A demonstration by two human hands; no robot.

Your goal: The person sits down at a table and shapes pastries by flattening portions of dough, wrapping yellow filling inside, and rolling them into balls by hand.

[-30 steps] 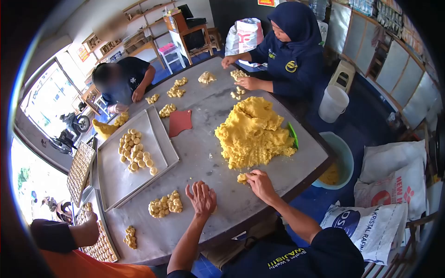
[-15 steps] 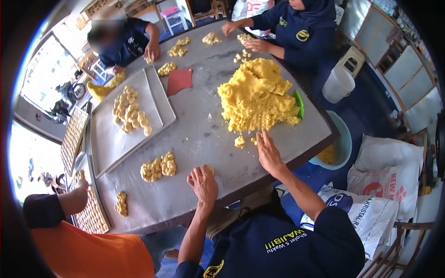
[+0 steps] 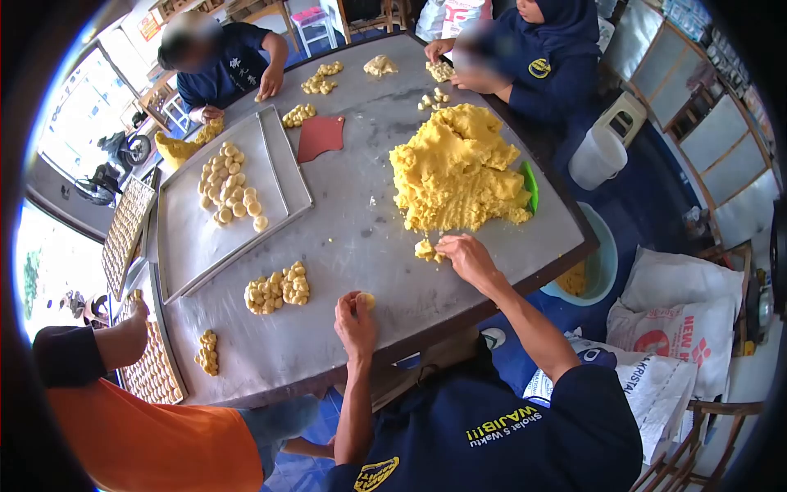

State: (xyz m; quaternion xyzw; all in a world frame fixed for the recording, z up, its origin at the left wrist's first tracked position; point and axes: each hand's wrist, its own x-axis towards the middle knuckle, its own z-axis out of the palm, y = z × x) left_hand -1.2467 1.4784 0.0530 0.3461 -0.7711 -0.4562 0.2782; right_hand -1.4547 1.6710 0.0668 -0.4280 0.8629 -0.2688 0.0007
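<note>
A big crumbly mound of yellow dough [image 3: 459, 172] sits on the metal table [image 3: 361, 213]. Just in front of it, my right hand [image 3: 469, 261] has its fingers pinched together at a small lump of yellow dough [image 3: 425, 251]. To the left and closer to me, my left hand [image 3: 356, 326] is curled near the table edge. A pale round dough piece [image 3: 369, 301] shows at its fingertips, partly hidden by them. Beyond my left hand lie two clusters of small pale dough balls [image 3: 279, 289].
A metal tray [image 3: 246, 266] holds dough balls, with a red scraper [image 3: 320, 138] beside it. A green scraper [image 3: 529, 187] leans at the mound. Two people work across the table; a person in an orange shirt [image 3: 164, 435] stands at left. A blue tub [image 3: 605, 262] stands below the right edge.
My right hand has moved left to the small yellow lump, its outstretched fingers now pinched. My left hand has turned, its fingers more curled at the pale piece. The right co-worker's hands have shifted.
</note>
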